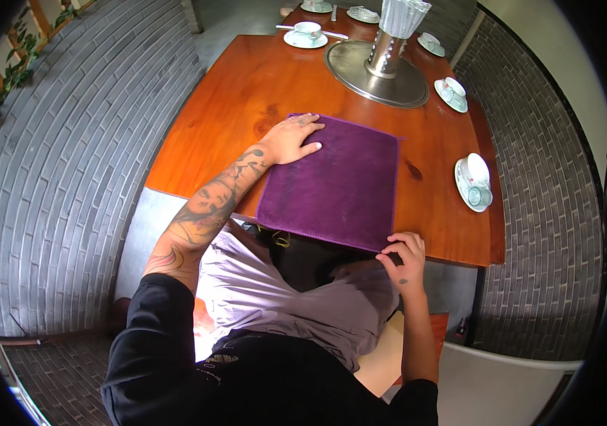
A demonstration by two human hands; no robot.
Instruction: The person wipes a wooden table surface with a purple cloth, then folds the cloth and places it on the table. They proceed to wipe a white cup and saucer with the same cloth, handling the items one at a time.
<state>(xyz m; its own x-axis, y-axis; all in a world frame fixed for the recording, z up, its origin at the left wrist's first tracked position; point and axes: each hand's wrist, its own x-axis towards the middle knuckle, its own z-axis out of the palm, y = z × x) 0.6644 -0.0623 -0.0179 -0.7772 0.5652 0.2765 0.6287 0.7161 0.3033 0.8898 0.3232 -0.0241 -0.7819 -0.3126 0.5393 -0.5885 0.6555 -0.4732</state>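
A purple cloth with a stitched edge lies spread flat on the wooden table, its near side reaching the table's front edge. My left hand rests palm down on the cloth's far left corner, thumb apart from the fingers. At the near right corner, my right hand pinches the cloth between thumb and fingertips. A small loop of thread stands out at the far right corner.
Beyond the cloth, a round metal plate carries a metal holder with wrapped utensils. Saucers with cups and glasses stand along the table, including a nearby set at right and another at far left. Brick-patterned walls flank the table.
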